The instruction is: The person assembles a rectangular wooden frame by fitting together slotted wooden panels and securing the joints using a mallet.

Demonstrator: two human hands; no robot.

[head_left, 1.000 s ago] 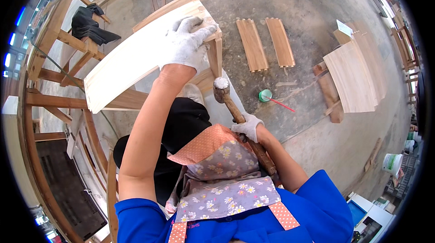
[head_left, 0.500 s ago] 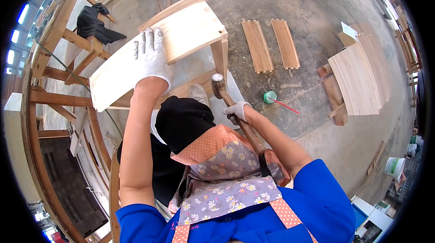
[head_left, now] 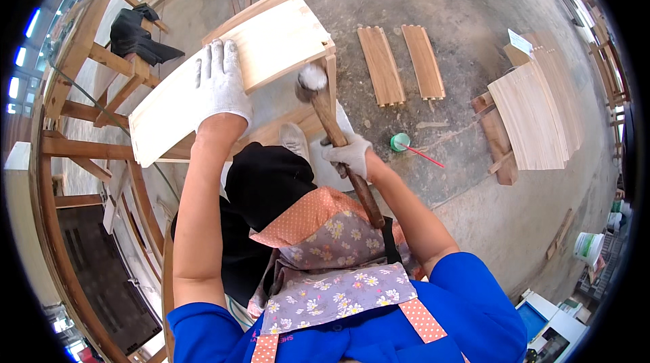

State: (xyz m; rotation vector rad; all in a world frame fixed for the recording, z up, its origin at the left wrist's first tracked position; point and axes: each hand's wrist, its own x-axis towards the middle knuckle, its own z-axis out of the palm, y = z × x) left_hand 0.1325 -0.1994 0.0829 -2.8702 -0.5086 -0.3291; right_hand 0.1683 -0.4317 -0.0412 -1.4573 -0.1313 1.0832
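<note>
My left hand [head_left: 221, 83], in a white glove, lies flat with fingers spread on the top panel of a pale wooden box frame [head_left: 271, 45]. My right hand [head_left: 349, 155], also gloved, is closed around the wooden handle of a mallet [head_left: 323, 109]. The mallet's worn whitish head [head_left: 312, 79] is at the box's right corner, beside its upright side board [head_left: 331, 79]. Below the box my shoe [head_left: 294, 138] and dark trouser leg [head_left: 267, 177] show.
Two finger-jointed boards [head_left: 399, 64] lie on the concrete floor to the right. A stack of pale panels [head_left: 535, 116] rests on wooden blocks further right. A green cap with a red stick [head_left: 401, 142] lies near them. A wooden rack [head_left: 81, 112] with a black cloth [head_left: 135, 35] stands left.
My left hand slid left from the box's right end to the middle of the top panel. The mallet head rose from below the box up to its right corner.
</note>
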